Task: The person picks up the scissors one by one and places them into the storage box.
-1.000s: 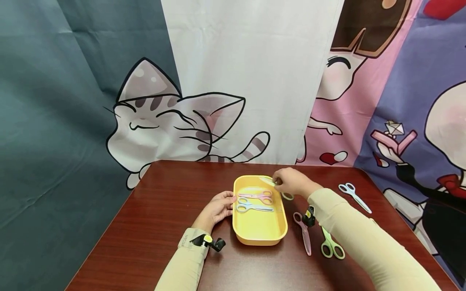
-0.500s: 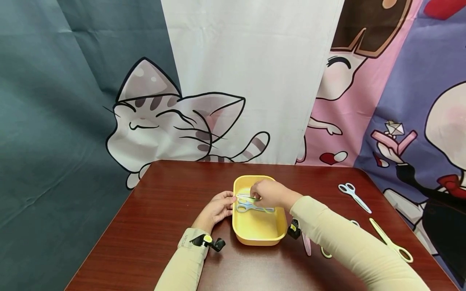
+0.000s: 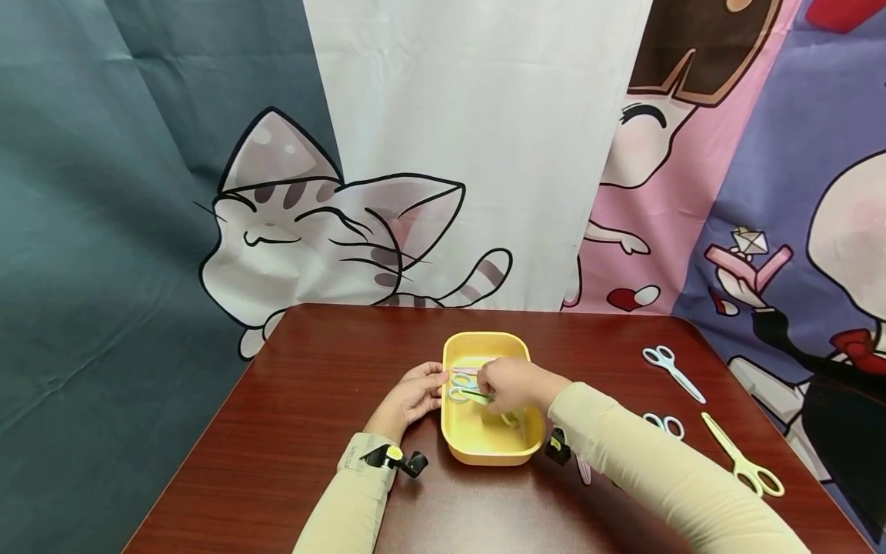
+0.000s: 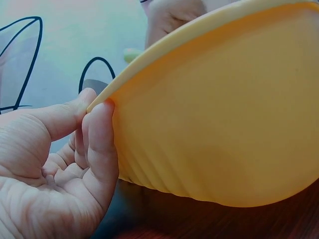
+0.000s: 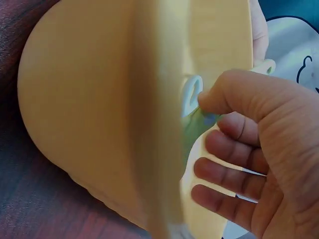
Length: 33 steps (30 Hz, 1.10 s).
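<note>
My left hand (image 3: 417,396) pinches the left rim of a yellow plastic tray (image 3: 484,454), thumb on top and fingers beneath, as the left wrist view shows. Inside the tray, my right hand (image 3: 514,383) holds a pair of green scissors (image 3: 477,397) between thumb and fingers, blade to the left and handle (image 3: 511,419) low near the tray floor. Whether the scissors touch the floor I cannot tell. Light blue scissors (image 3: 459,394) and pink scissors (image 3: 465,371) lie in the tray, partly hidden by that hand.
On the dark red wooden table (image 3: 332,385), right of the tray, lie light blue scissors (image 3: 674,374) and yellow-green scissors (image 3: 742,463). More blue handles (image 3: 664,425) and a pink tip (image 3: 584,469) show around the right sleeve. A printed curtain (image 3: 415,115) hangs behind.
My right hand has moved from the tray's far right corner left and nearer, carrying the green scissors down into the tray beside the blue pair. The left hand has stayed on the rim.
</note>
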Each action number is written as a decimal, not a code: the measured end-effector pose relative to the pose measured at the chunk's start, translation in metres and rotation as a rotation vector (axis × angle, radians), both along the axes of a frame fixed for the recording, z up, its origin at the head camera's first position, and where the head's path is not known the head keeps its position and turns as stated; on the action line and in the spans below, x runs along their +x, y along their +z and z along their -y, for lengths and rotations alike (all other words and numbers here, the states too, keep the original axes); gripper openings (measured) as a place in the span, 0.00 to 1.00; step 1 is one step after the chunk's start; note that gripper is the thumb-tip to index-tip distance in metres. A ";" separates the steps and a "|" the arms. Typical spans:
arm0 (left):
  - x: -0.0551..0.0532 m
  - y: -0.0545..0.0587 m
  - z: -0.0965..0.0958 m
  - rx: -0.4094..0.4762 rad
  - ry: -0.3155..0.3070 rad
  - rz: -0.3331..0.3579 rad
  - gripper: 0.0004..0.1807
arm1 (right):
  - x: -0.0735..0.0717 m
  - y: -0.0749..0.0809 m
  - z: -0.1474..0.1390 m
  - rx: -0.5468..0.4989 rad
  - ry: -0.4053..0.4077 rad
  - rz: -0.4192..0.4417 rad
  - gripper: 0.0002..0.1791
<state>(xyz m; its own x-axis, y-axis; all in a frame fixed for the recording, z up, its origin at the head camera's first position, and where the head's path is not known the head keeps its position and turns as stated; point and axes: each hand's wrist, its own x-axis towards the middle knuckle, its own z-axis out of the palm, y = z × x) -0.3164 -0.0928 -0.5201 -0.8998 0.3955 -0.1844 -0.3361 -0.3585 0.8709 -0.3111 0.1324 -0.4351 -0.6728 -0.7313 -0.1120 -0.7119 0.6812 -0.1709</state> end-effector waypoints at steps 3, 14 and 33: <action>-0.001 0.000 0.000 0.003 -0.010 0.000 0.04 | 0.003 -0.002 0.000 0.037 -0.037 0.018 0.15; 0.000 -0.001 0.000 0.010 0.005 0.005 0.04 | 0.010 -0.013 0.002 0.079 -0.035 -0.036 0.10; 0.001 0.003 0.000 -0.004 0.000 0.011 0.04 | 0.011 -0.015 -0.001 0.080 -0.054 -0.016 0.11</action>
